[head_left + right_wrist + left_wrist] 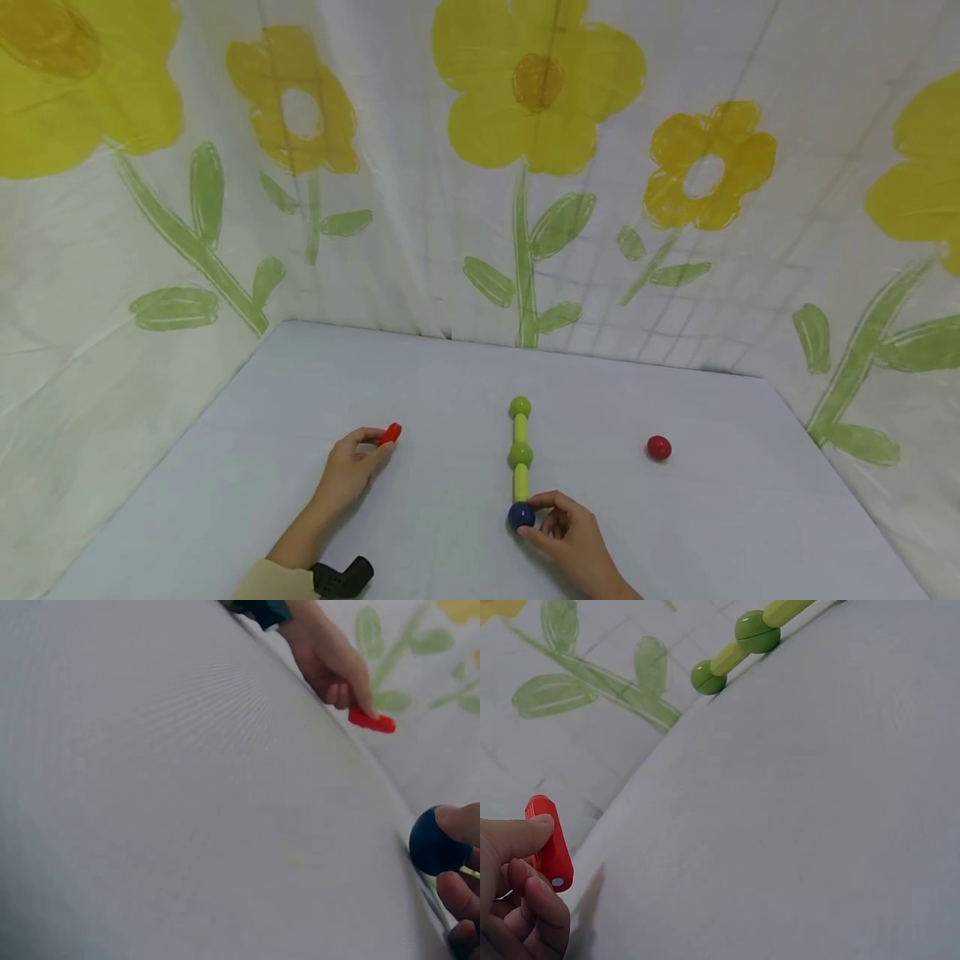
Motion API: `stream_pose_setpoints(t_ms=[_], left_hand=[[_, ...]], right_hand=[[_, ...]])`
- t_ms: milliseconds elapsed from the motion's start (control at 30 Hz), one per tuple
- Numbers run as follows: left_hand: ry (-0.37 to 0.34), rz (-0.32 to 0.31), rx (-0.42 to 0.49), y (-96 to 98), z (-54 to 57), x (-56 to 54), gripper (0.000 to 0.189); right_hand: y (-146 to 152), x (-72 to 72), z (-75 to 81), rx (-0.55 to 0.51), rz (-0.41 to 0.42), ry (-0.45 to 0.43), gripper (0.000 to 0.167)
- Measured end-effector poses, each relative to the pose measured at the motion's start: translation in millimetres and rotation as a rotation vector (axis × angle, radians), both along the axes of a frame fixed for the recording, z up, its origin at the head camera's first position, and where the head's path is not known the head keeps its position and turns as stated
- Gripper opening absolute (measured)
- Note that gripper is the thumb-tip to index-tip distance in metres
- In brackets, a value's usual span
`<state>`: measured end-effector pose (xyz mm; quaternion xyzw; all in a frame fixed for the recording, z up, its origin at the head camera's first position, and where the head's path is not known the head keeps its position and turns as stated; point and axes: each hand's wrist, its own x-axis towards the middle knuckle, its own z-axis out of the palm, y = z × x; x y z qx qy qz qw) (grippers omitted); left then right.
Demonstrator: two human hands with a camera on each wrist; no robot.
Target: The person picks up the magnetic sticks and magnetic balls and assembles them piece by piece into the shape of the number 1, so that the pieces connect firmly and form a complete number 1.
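I see the left hand (348, 471) pinching the red rod (390, 434) between thumb and fingers, parted only by the rod's thickness, left of centre over the table (442, 533). My view has the right hand (570, 537) gripping the blue ball (521, 516) by its side, thumb and index finger spread as wide as the ball needs. From it a line runs away from me: near rod (521, 483), near green ball (521, 455), far rod (521, 428), far green ball (520, 407). The blue ball seems to touch the near rod, though the right wrist view mostly hides that joint. The red ball (659, 447) lies well apart, to the right. Behind hangs a flowered cloth (405, 208)
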<state>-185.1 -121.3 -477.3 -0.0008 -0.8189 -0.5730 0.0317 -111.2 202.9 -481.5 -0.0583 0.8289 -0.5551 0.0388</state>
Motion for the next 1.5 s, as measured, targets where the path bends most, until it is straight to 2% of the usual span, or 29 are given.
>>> stream_pose_setpoints(t_ms=[200, 433, 700, 933, 1167, 1500], left_hand=[[-0.08, -0.04, 0.064, 13.0, 0.7, 0.2, 0.028], [-0.098, -0.095, 0.103, 31.0, 0.8, 3.8, 0.025], [-0.109, -0.198, 0.152, 48.9, 1.4, 9.9, 0.027], [-0.151, -0.253, 0.194, 64.0, 3.5, 17.0, 0.03], [-0.193, -0.343, 0.233, 71.4, 5.3, 21.3, 0.028], [-0.173, -0.394, 0.237, 75.4, 4.0, 24.2, 0.024]], right_hand=[[0.7, -4.0, -0.4, 0.028, 0.005, 0.018, 0.037], [0.5, -9.4, -1.7, -0.006, -0.001, 0.048, 0.034], [2.4, -15.5, -2.2, 0.018, -0.026, 0.068, 0.033], [3.8, -21.3, -2.6, 0.019, -0.043, 0.1, 0.032], [6.1, -28.9, -4.8, 0.003, -0.03, 0.08, 0.032], [7.2, -38.9, -5.7, 0.04, -0.065, 0.09, 0.031]])
